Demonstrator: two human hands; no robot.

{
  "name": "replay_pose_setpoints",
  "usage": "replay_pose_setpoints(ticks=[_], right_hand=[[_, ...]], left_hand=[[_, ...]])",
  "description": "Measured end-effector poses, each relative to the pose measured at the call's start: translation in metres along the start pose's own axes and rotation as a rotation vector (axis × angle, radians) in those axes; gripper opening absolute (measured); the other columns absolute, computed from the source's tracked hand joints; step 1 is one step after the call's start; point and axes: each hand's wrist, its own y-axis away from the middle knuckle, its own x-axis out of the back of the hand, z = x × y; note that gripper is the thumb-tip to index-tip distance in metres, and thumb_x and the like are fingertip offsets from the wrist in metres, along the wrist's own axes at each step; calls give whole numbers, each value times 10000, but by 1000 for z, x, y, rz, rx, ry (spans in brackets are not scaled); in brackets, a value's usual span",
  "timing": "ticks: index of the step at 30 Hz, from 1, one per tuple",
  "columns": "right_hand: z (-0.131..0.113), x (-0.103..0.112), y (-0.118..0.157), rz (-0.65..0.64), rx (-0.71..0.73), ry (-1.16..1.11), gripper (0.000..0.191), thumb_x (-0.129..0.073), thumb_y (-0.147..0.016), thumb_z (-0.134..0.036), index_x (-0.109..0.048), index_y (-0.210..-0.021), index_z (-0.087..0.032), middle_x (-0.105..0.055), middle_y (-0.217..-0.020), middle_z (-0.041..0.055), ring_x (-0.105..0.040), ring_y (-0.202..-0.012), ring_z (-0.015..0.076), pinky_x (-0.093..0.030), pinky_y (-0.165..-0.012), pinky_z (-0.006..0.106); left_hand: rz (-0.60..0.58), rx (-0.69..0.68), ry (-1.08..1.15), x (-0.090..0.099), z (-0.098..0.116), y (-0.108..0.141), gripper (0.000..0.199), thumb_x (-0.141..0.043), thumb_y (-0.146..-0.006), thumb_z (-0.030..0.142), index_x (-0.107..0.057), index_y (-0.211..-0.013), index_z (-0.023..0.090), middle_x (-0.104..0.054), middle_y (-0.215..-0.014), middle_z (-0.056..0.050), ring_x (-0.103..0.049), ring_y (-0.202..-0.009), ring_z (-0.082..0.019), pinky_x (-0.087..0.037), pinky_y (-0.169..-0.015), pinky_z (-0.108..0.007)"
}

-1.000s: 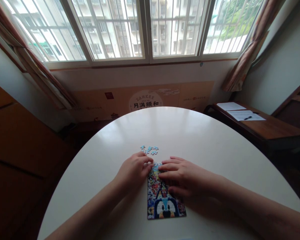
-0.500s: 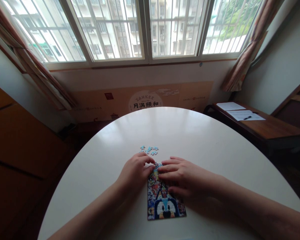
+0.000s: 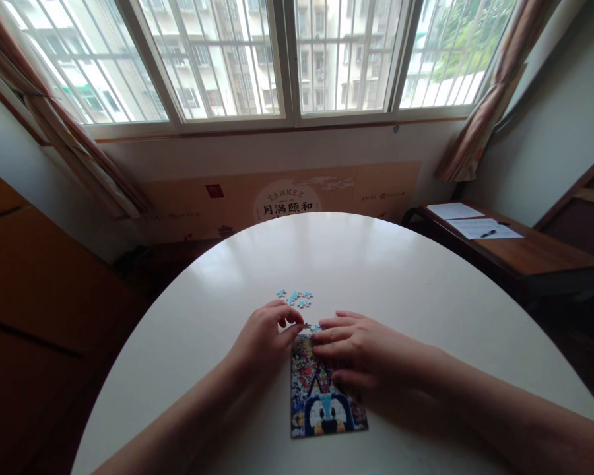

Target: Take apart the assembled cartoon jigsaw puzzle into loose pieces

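A colourful jigsaw puzzle with a blue dog face lies on the white round table. My left hand is at its upper left corner, thumb and forefinger pinched on a small puzzle piece. Over the upper right part of the puzzle rests my right hand, its fingers spread and lying flat, hiding that part. Beyond my left hand sits a loose group of several light blue puzzle pieces.
At the right stands a wooden desk with white papers and a dark pen. A printed cardboard panel is behind the table, below the barred window. An orange-brown cabinet is at the left.
My left hand has lifted slightly and drawn back from the puzzle's upper edge, with the small piece now showing at its fingertips. The right hand stays in place.
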Motion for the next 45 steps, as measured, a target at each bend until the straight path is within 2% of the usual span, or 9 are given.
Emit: replay_pose_setpoints(ticks=[8,14,21,26,29,32,35,39,45], right_hand=[[2,-1,2,-25,-20,-10,432,-574,-952,-411,-557,-1367,-294,-573,-1384,16,-452,-1334,198,-255,-1179,440],[3,-1,1,-18,-16,-12,442,-580,-944,-408,-553,-1370,-295,-572,-1385,20,-460,-1332,205,-270,-1175,460],[1,1,1,-21,-24,-16,439,-562,-953,-407,-550,-1378,-297,-576,-1383,25,-463,-1333,211,-276,-1178,475],[-1,-6,0,-24,-49,37,446,-529,-976,-405,-526,-1409,-297,-496,-1469,40,-419,-1376,240,-264,-1185,511],[1,-8,1,49,-102,110,462,-573,-958,-439,-539,-1396,-295,-433,-1517,64,-423,-1370,269,-283,-1164,543],[3,-7,3,137,-166,119,423,-604,-936,-495,-608,-1292,-266,-522,-1431,76,-493,-1295,262,-313,-1138,537],[4,-5,2,116,-147,83,376,-599,-933,-506,-642,-1210,-256,-605,-1311,58,-538,-1221,230,-304,-1140,512],[1,-6,-1,83,-121,54,391,-613,-922,-481,-615,-1255,-277,-610,-1296,38,-540,-1206,209,-280,-1152,491],[-1,-9,-3,88,-110,53,418,-608,-923,-485,-614,-1276,-261,-603,-1298,62,-529,-1205,218,-314,-1132,469]], left_hand=[[65,156,-26,22,-23,-10,264,-576,-855,416,-736,-849,206,-710,-873,-52,-637,-773,-212,-491,-713,-344],[116,214,-150,26,-27,-17,246,-561,-871,354,-750,-896,198,-717,-908,-59,-633,-759,-208,-498,-718,-342],[206,145,-232,29,-28,-15,317,-526,-915,322,-733,-1100,168,-685,-955,-68,-605,-715,-175,-509,-719,-314],[131,42,-177,22,-12,-5,256,-536,-926,291,-751,-1028,198,-690,-962,-58,-608,-727,-169,-510,-738,-319],[55,-3,-147,14,-4,-1,222,-553,-926,256,-755,-1009,218,-693,-996,-54,-632,-796,-184,-513,-774,-332],[27,-33,-168,9,-1,2,205,-571,-926,222,-752,-1020,230,-691,-1014,-55,-641,-898,-213,-511,-830,-364],[28,-103,-244,6,0,3,181,-598,-919,207,-748,-1020,220,-688,-1006,-61,-624,-951,-237,-499,-878,-407],[-43,-182,-349,3,5,4,146,-603,-925,228,-748,-935,216,-675,-935,-59,-597,-901,-238,-482,-882,-432],[-73,-169,-385,0,10,5,103,-625,-899,213,-723,-867,209,-658,-904,-54,-580,-901,-245,-472,-879,-432]])
